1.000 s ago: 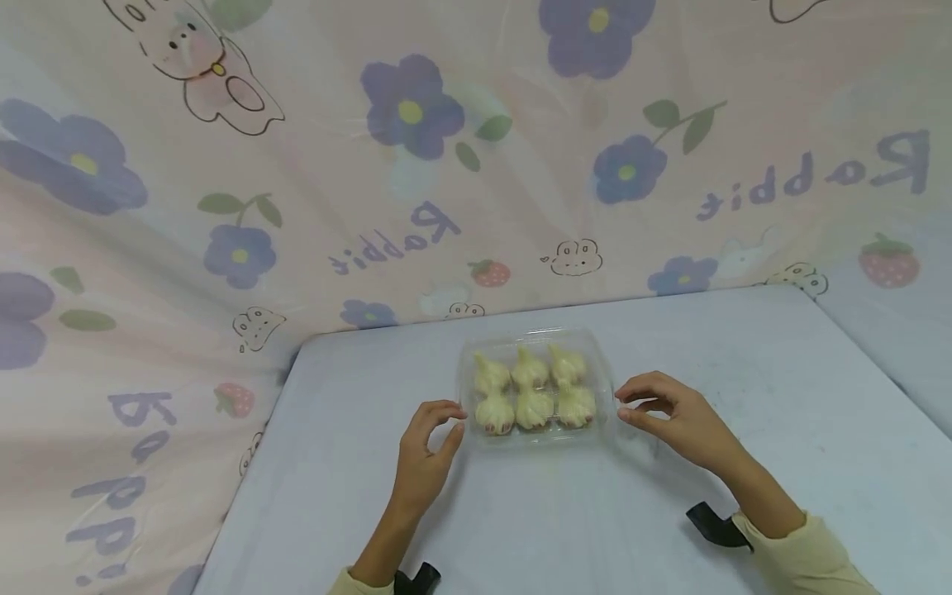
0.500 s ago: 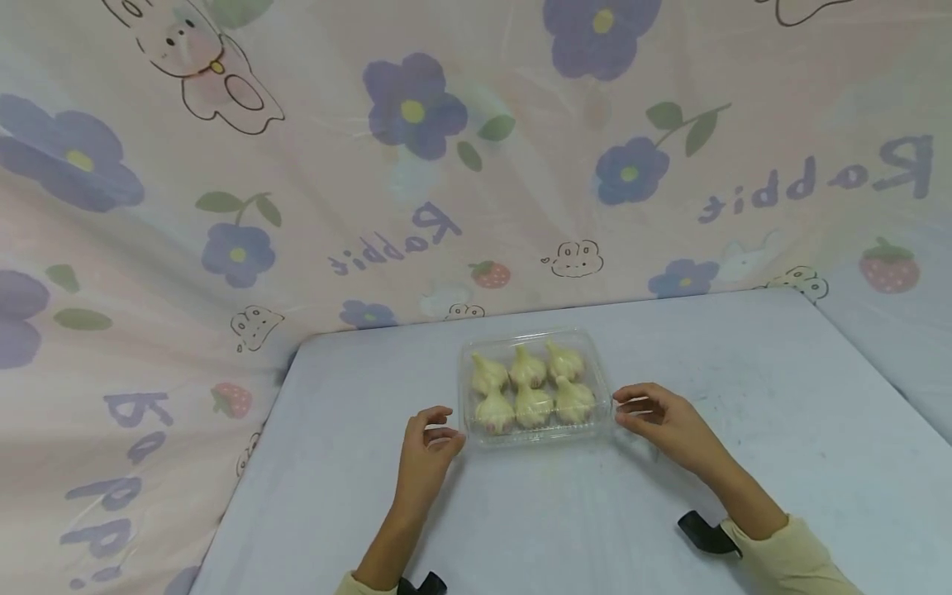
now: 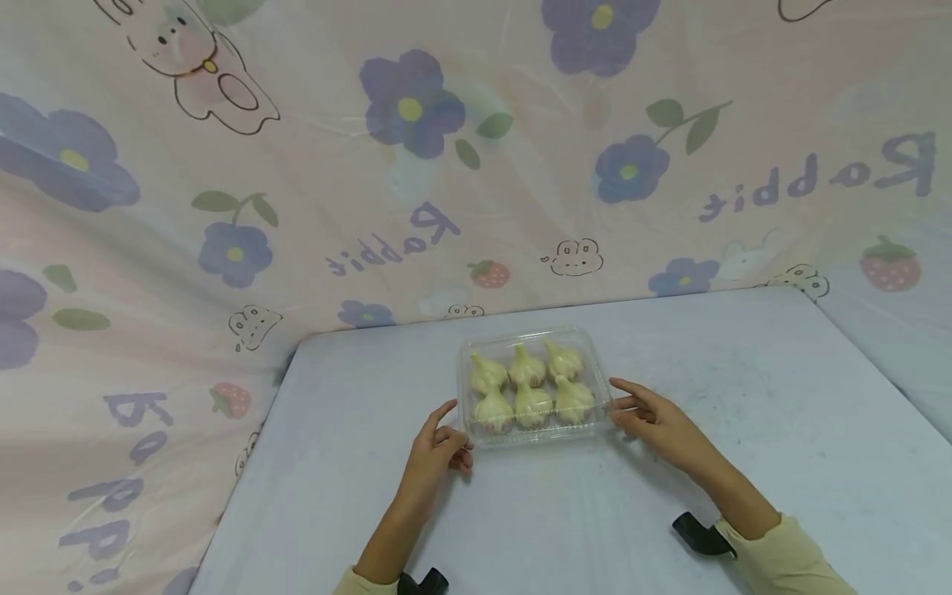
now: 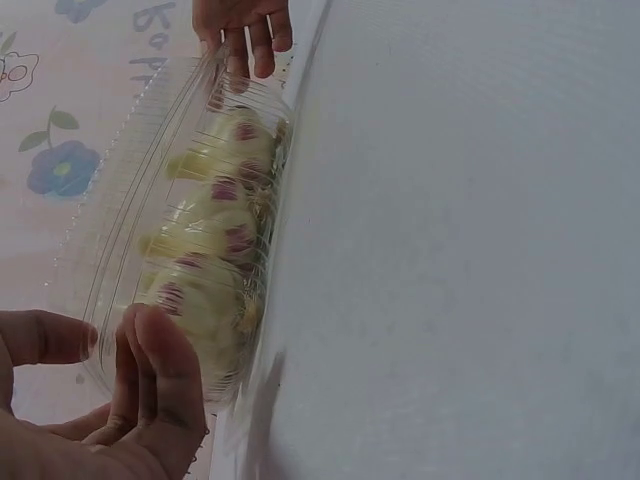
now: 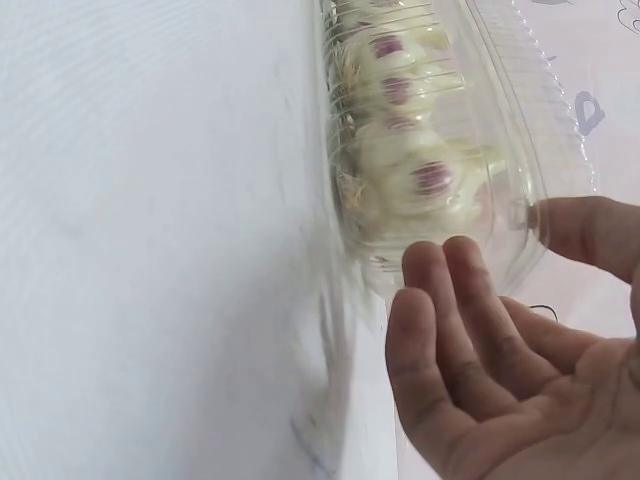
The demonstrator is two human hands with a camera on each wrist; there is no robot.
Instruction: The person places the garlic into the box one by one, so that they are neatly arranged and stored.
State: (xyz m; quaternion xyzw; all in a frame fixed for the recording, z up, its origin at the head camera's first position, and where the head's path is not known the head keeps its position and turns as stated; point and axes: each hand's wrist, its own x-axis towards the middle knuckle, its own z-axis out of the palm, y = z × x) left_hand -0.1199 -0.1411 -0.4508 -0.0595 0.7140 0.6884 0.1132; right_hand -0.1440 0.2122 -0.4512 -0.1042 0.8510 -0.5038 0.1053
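Note:
A clear plastic clamshell box [image 3: 546,435] lies on the white table, with several pale garlic bulbs [image 3: 533,405] set in two rows. Its lid seems to be down. At the near left corner is my left hand [image 3: 431,454], index finger stretched along the side and the other fingers loosely bent. My right hand [image 3: 658,426] is at the right side, fingertips at the wall. The left wrist view shows fingertips close to the end of the box [image 4: 110,230]. In the right wrist view, one fingertip meets the rim of the box [image 5: 528,215] while the other fingers stay loose.
The white-covered table [image 3: 342,463] extends around the box on all sides. A patterned curtain [image 3: 521,207] with flowers and rabbits hangs behind it and along the left. Black wrist mounts [image 3: 702,533] show beside the cuffs.
My left hand has shifted slightly, and its index finger now reaches out while the others bend in. The right index finger has lifted and straightened. The box stays nearly in place.

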